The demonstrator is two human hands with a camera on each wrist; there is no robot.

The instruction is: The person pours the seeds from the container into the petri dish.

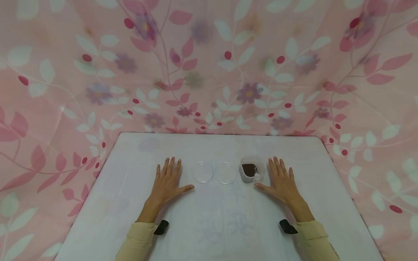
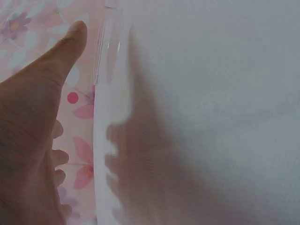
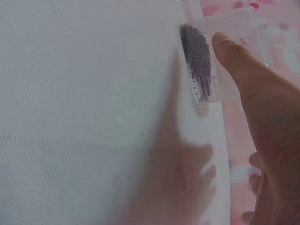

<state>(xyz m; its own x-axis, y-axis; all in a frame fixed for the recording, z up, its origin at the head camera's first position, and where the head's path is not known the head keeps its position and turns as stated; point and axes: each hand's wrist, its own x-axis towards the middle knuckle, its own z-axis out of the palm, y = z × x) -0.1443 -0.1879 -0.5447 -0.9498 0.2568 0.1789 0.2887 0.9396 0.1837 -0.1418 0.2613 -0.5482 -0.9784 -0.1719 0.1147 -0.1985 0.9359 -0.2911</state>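
Two clear round shallow dishes, a left dish (image 1: 202,172) and a right dish (image 1: 226,173), lie side by side on the white table. Right of them stands a clear plastic tub (image 1: 243,177) with dark brown grains (image 1: 249,170) in it; the right wrist view shows these grains (image 3: 197,58) low in the tub. My left hand (image 1: 166,185), fingers straight and thumb spread, is left of the dishes and holds nothing. Just right of the tub, my right hand (image 1: 281,183) is likewise spread, its thumb tip near the tub's front corner.
The white-covered table (image 1: 225,232) has its far edge against a pink floral cloth (image 1: 209,72), which also hangs at both sides. Dark bands (image 1: 161,227) sit at both wrists, beside the light sleeves (image 1: 138,241).
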